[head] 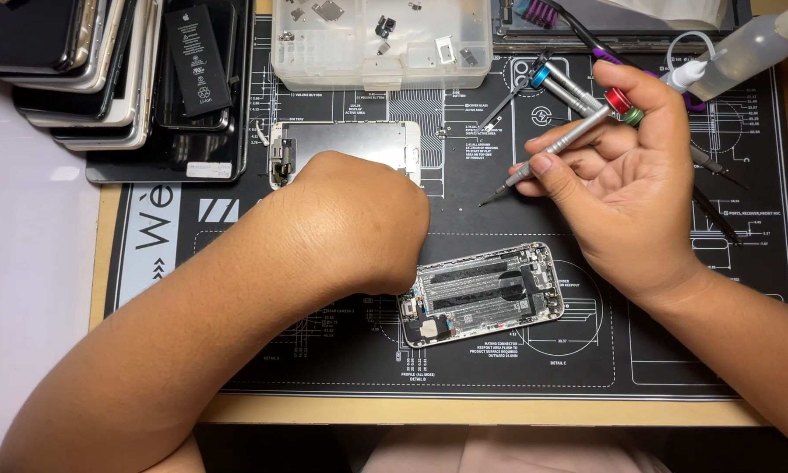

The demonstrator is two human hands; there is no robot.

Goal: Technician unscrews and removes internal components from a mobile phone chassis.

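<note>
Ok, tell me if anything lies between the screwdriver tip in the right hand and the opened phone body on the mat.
Nothing visible does. The right hand holds the screwdrivers above bare mat, tip pointing down-left. The opened phone body lies below it; the left hand rests at its left end.

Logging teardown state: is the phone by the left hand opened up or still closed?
Opened. The phone body lies face up with no screen on it, and its internal parts and dark adhesive strips show. Left hand touches its end.
</note>
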